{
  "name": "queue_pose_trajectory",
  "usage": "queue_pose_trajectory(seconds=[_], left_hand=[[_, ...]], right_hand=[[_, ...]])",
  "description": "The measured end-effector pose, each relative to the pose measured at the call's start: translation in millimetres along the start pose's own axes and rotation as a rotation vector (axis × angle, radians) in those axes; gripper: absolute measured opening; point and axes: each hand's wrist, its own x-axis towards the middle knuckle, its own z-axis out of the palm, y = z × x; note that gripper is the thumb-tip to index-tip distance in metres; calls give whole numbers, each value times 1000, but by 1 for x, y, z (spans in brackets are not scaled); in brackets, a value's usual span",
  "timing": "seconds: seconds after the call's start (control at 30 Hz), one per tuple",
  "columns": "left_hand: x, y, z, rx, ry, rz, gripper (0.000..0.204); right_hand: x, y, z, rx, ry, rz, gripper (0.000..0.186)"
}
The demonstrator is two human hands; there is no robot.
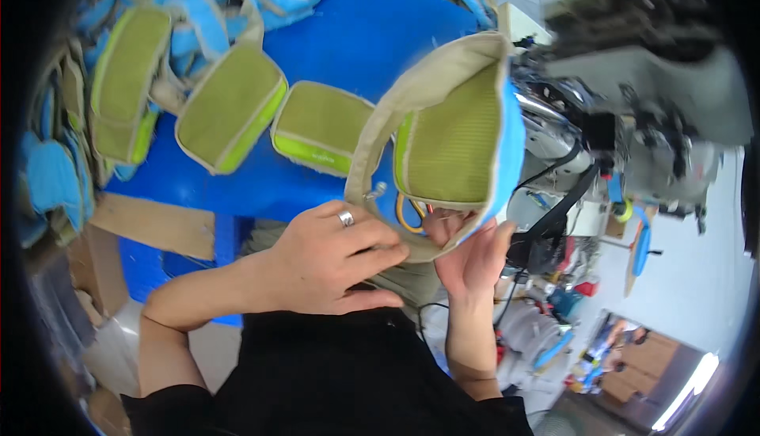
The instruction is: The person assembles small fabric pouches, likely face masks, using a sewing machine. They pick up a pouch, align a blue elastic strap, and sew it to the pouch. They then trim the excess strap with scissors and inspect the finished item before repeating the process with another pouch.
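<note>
A sewn fabric pouch piece with a green mesh panel, beige band and blue outer side stands raised in front of me. My right hand is palm up at its lower edge, with some fingers inside the looped band and the thumb outside. My left hand, wearing a ring, lies at the band's lower left edge, with fingers stretched and thumb apart. An orange handle loop, looking like scissors, shows through the band's opening close to my right fingers; whether they hold it I cannot tell.
Similar green pouches lie in a row on the blue table. Blue and beige fabric pieces pile up at the far left. A sewing machine stands close on the right. A brown cardboard piece sits by the table's near edge.
</note>
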Motion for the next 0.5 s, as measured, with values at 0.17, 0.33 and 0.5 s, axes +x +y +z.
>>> queue_pose_trajectory(seconds=[0.17,0.33,0.5], left_hand=[[62,-11,-18,400,263,132,46],[146,-13,-19,649,149,433,46],[156,-17,-12,497,202,423,25]], right_hand=[[-23,-6,41,-349,308,-106,44],[-40,-20,88,-500,135,-273,19],[-23,-31,95,-811,-181,-479,16]])
